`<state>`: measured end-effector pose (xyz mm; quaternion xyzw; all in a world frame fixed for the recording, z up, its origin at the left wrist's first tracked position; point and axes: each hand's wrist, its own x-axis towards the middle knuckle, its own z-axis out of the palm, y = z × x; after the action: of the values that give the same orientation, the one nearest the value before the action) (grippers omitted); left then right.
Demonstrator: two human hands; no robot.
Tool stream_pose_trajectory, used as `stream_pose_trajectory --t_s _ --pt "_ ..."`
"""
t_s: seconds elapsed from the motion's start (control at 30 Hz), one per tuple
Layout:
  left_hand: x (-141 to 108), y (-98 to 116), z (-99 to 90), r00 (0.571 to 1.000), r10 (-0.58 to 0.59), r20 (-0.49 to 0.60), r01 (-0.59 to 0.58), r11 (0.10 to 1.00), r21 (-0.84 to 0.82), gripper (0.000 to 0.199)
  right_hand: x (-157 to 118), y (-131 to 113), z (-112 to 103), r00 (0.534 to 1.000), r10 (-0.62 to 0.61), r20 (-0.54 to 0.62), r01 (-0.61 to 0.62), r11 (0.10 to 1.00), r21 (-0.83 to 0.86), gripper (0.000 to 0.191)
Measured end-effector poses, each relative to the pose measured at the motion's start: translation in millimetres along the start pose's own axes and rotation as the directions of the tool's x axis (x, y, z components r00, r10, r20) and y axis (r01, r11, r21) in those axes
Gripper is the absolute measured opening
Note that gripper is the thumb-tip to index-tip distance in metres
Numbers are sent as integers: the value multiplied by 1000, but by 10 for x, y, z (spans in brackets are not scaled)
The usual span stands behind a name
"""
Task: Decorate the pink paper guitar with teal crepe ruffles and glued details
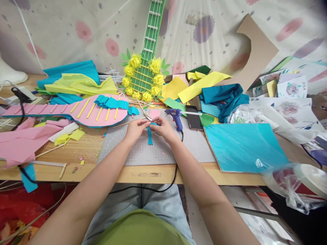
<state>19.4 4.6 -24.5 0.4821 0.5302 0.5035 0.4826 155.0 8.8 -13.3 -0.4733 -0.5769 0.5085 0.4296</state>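
Blue paper strip [150, 136], left of glue gun [176, 117]: left hand [137, 129] and right hand [164, 128] pinching it; likely mid-fold, needs steady grip.

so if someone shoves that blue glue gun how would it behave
The glue gun probably feels rigid, given its hard-looking body. Its attached black cord may tug back, and the protruding white stick could sweep over the nearby phone.

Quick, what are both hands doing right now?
Left hand: closed, fingertips pinching at the blue strip.
Right hand: closed, pinching the same blue strip.
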Motion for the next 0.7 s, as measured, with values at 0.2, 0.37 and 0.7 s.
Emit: stream_pose_trajectory --t_s 0.2,0.37,0.7 --pt "18 -45 -3 1000 15 -2 -15 1000 -6 34 0 20 -8 998 -27 -50 21 994 -107 37" --pt "0 -22 31 1000 -20 -23 19 999 -26 33 2 18 -22 997 -54 -58 44 987 -155 36" --pt "22 -44 14 996 6 -94 -8 1000 -23 29 -2 39 -22 979 -204 -6 194 936 -293 38"
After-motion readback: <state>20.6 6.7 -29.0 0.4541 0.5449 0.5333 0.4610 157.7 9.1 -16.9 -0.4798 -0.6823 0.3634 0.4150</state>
